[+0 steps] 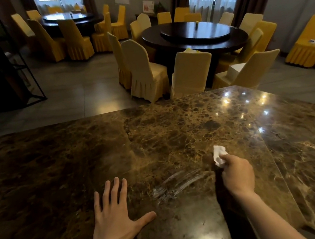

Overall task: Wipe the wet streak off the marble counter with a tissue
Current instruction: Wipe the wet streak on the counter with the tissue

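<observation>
A pale wet streak (176, 185) smears across the brown marble counter (56, 169), between my two hands. My right hand (239, 174) is closed around a small crumpled white tissue (219, 154), which sticks out above the fingers just right of the streak's far end. The tissue seems lifted slightly off the stone, though contact is hard to judge. My left hand (115, 217) lies flat on the counter with fingers spread, its thumb pointing toward the streak's near end.
A seam (272, 154) divides the counter into two slabs on the right. Beyond the far edge stand round dark dining tables (194, 37) ringed by yellow-covered chairs (144, 73). A dark metal shelf frame (23, 65) stands at far left.
</observation>
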Demonstrator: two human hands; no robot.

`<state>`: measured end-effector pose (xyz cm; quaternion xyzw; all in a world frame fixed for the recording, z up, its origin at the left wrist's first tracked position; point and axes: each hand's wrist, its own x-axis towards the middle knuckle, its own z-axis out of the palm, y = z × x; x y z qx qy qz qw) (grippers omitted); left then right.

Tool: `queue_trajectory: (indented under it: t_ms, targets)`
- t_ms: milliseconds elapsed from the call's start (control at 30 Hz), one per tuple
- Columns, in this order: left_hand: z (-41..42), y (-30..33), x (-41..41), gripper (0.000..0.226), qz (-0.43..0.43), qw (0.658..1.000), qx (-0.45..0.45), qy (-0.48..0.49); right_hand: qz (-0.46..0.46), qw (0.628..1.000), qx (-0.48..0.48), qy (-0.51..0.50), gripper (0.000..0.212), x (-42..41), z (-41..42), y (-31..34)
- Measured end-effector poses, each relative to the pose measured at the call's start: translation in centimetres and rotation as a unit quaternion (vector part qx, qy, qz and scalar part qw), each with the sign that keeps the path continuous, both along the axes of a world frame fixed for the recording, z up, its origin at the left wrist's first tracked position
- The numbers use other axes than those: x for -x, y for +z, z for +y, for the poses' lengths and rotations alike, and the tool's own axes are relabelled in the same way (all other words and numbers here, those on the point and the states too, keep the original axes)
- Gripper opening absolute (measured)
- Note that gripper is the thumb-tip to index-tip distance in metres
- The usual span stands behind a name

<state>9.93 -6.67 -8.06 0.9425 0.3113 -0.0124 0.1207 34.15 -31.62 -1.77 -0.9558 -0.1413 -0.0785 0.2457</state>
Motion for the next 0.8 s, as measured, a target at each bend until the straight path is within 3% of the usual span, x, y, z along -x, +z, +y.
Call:
queue_trajectory:
  t_ms: [133, 267, 367, 500, 633, 733, 800]
  targets:
    - [0.1, -0.1, 0.0, 0.14, -0.002, 1.0, 0.0, -0.001, 0.001, 0.996, 0.076, 0.046, 0.029, 1.6, 0.2, -1.4]
    - [0.1, -0.2, 0.1, 0.139, -0.004, 1.0, 0.0, -0.002, 0.0, 0.974, 0.059, 0.217, 0.014, 6.6, 4.0, -2.2]
    - [0.2, -0.2, 0.0, 0.141, 0.0, 1.0, 0.0, 0.0, 0.018, 0.956, 0.009, 0.293, 0.022, 9.0, 6.3, -2.3]
    - [0.1, -0.1, 0.0, 0.141, -0.007, 1.0, 0.004, -0.001, 0.01, 0.986, -0.104, 0.133, 0.037, 4.4, 4.3, -0.7]
    - [0.0, 0.1, 0.0, 0.141, -0.008, 1.0, 0.006, -0.001, 0.0, 1.0, 0.029, -0.01, 0.037, -1.4, -0.7, -0.1]
    - [0.0, 0.0, -0.1, 0.141, -0.008, 1.0, 0.008, 0.001, 0.007, 0.997, 0.071, 0.009, 0.028, 0.1, -0.9, -1.3]
    - [0.1, -0.1, -0.1, 0.14, -0.002, 1.0, 0.002, 0.001, -0.011, 0.997, 0.048, 0.064, 0.024, 2.7, 0.8, -1.8]
